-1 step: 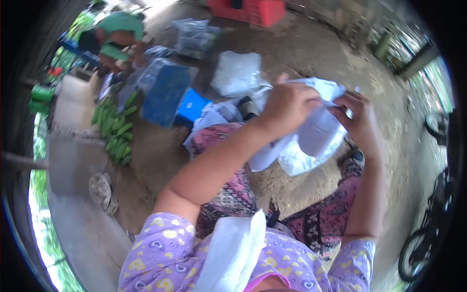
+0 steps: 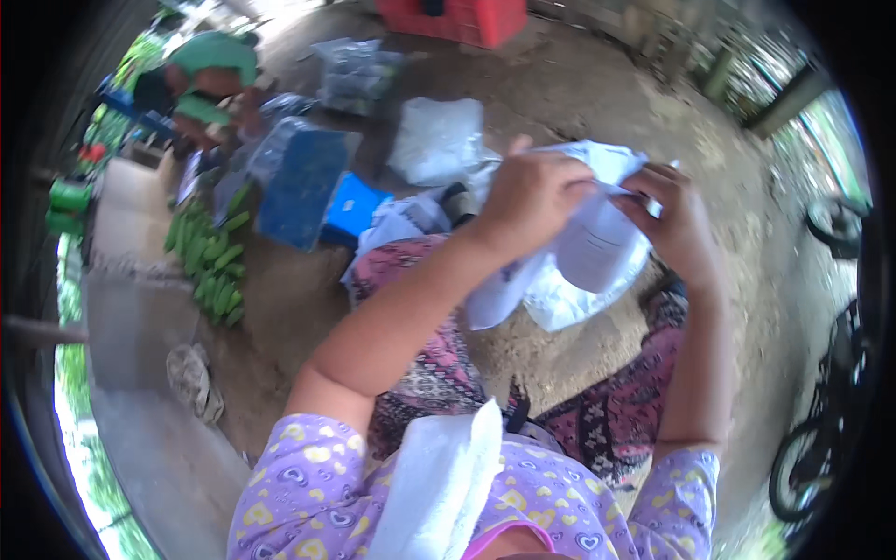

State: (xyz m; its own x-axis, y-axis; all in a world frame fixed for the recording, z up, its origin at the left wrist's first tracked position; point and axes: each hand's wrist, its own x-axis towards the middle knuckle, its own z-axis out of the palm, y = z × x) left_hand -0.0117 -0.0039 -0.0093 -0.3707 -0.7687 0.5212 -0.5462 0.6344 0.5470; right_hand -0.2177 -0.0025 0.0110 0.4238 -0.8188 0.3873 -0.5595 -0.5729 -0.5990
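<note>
Above my lap I hold a white printed paper sheet (image 2: pixel 595 245), which curls and hangs down between my hands. My left hand (image 2: pixel 539 194) is closed on its left upper edge, and the fingertips are partly blurred. Pinched at the upper right corner is my right hand (image 2: pixel 674 207). A clear plastic bag (image 2: pixel 560 306) with something whitish shows below the sheet, near my feet. More printed sheets (image 2: pixel 403 220) lie beside my left knee, next to a blue box (image 2: pixel 355 207).
A blue board (image 2: pixel 308 187) leans left of the box. Long green vegetables (image 2: pixel 210 257) are heaped farther left. Another white plastic bag (image 2: pixel 437 142) lies ahead, with a red crate (image 2: pixel 453 21) behind. A person in green (image 2: pixel 215 70) bends at far left. Motorbike wheels (image 2: pixel 798 471) stand at right.
Everything in view sits slightly farther left than before. My hands keep the same hold on the paper sheet.
</note>
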